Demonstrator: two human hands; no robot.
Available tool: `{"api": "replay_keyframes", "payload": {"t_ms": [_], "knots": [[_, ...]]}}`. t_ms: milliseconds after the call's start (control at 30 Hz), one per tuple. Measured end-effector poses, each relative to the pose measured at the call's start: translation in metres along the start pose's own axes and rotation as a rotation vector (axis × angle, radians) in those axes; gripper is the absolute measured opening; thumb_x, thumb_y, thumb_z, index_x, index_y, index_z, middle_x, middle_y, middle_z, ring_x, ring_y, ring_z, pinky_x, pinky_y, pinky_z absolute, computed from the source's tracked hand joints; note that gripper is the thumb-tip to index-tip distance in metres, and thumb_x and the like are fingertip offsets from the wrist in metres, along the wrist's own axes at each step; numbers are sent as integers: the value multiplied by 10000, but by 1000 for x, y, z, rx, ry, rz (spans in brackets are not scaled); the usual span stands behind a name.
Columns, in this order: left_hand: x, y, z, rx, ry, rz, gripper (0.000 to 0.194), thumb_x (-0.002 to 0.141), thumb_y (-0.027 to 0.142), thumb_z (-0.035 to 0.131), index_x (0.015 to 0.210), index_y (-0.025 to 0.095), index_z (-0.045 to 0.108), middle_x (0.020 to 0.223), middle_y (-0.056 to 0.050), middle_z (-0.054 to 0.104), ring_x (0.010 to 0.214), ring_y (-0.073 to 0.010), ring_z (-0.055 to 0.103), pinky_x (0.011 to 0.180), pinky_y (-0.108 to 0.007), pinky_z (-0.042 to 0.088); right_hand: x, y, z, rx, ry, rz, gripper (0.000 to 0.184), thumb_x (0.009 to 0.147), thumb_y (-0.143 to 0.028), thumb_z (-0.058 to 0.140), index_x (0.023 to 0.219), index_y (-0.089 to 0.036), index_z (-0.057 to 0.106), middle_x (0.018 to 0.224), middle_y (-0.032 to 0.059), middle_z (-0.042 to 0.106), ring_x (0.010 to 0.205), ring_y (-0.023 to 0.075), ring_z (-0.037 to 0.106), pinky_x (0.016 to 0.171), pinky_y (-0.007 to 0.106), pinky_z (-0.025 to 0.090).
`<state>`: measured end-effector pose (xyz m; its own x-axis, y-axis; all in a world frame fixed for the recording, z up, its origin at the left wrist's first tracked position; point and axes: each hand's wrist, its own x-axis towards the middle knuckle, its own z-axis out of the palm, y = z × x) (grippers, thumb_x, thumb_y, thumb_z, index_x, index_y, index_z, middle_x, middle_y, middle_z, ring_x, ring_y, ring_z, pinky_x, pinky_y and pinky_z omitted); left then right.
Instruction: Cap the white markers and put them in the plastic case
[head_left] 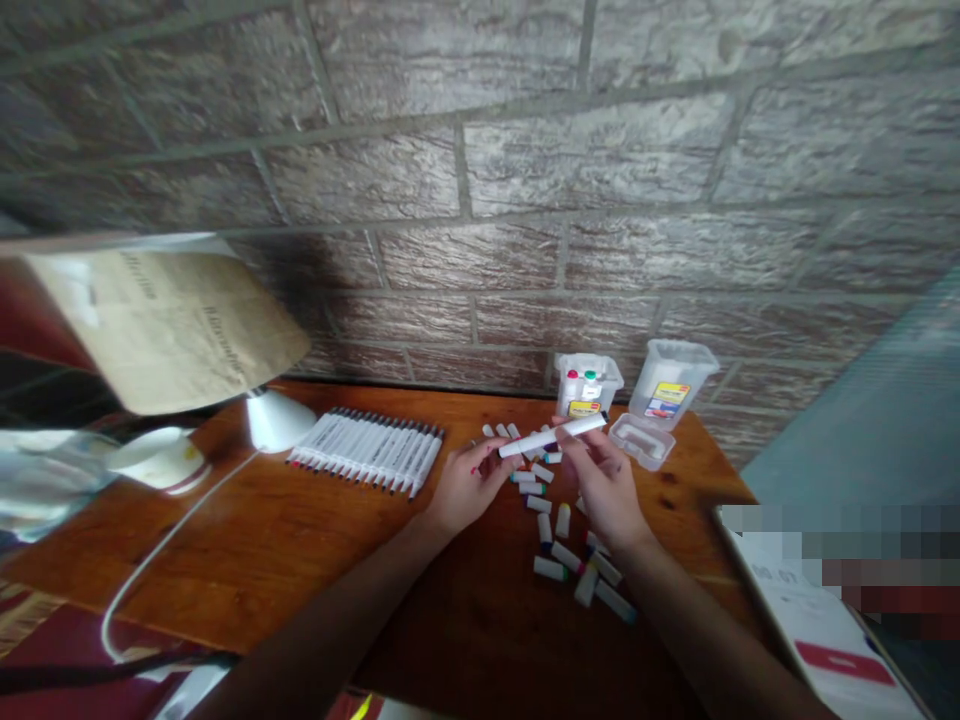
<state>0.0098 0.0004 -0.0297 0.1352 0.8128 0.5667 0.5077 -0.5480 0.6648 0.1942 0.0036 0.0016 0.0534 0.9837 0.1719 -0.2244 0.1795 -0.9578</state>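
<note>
A white marker [541,438] with a black end is held slantwise above the table, between both of my hands. My left hand [471,488] pinches its left, lower end. Further along, the fingers of my right hand [606,490] are closed round the part near the black end. Beneath and between the hands lie many loose white marker caps [551,568] with coloured ends, partly hidden by my right hand. Left of my left hand, several white markers [367,450] are lined up side by side in a slanted row.
Against the brick wall stand a clear plastic box [587,380] holding a few pieces and another clear box [673,375], with a clear lid [643,442] in front. At left are a lamp [180,330], its white cable [161,545] and a paper cup [154,460]. A white box [814,610] lies at right.
</note>
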Motion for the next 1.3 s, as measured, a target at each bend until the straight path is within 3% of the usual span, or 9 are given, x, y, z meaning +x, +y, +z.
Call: {"api": "replay_keyframes", "payload": {"t_ms": [100, 233, 400, 567, 733, 900, 1167, 1300], "knots": [[-1, 0, 0, -15, -20, -11, 218, 947, 355, 606, 1036, 190, 718, 761, -33, 733, 658, -159, 671, 622, -245, 522, 4, 0, -2, 75, 0, 5, 392, 731, -473, 794, 987, -187, 714, 518, -86, 401, 484, 81, 297, 468, 238, 225], [-4, 1, 0, -42, -23, 13, 238, 955, 377, 585, 1061, 207, 715, 775, -42, 744, 698, -178, 701, 643, -251, 547, 7, 1, -4, 135, -3, -7, 326, 729, -411, 806, 955, -198, 707, 533, -87, 403, 479, 70, 275, 463, 233, 203], [-2, 6, -4, -131, -49, 0, 268, 1002, 367, 494, 981, 192, 696, 812, -46, 753, 736, -168, 708, 695, -260, 554, 5, 1, -3, 125, -17, 4, 360, 692, -386, 826, 995, -212, 740, 638, -54, 539, 502, 65, 302, 475, 231, 227], [-3, 2, -3, -57, -18, 49, 223, 960, 364, 587, 1051, 182, 677, 795, -32, 744, 647, -137, 664, 628, -236, 524, 5, 3, -3, 152, -38, 18, 387, 689, -382, 844, 1028, -218, 752, 792, -6, 677, 500, 52, 315, 470, 233, 238], [-4, -3, 0, -11, 25, 128, 206, 940, 338, 629, 1057, 176, 680, 829, -34, 745, 596, -109, 609, 573, -217, 490, 3, 3, 0, 103, -56, 11, 338, 707, -376, 844, 982, -205, 747, 666, -27, 633, 486, 63, 351, 464, 234, 237], [-3, -3, 0, -26, 61, 142, 202, 930, 324, 648, 1066, 180, 685, 890, -49, 758, 655, -116, 655, 617, -217, 526, -1, 1, 4, -18, -7, 55, 389, 690, -495, 829, 871, -168, 723, 564, -47, 536, 478, 78, 361, 454, 242, 274], [-2, 1, 0, -20, 84, 160, 199, 933, 315, 644, 1075, 187, 700, 968, -63, 776, 718, -140, 701, 648, -238, 557, -2, 2, 4, -37, 10, 73, 397, 700, -531, 795, 840, -169, 708, 608, -20, 579, 498, 96, 417, 450, 243, 297], [-2, 2, 0, -20, 50, 142, 217, 940, 308, 634, 1102, 182, 704, 881, -43, 767, 664, -128, 677, 620, -226, 537, -3, -4, 5, -34, 24, 13, 345, 717, -488, 783, 838, -177, 696, 582, -39, 539, 484, 84, 385, 449, 233, 282]]}}
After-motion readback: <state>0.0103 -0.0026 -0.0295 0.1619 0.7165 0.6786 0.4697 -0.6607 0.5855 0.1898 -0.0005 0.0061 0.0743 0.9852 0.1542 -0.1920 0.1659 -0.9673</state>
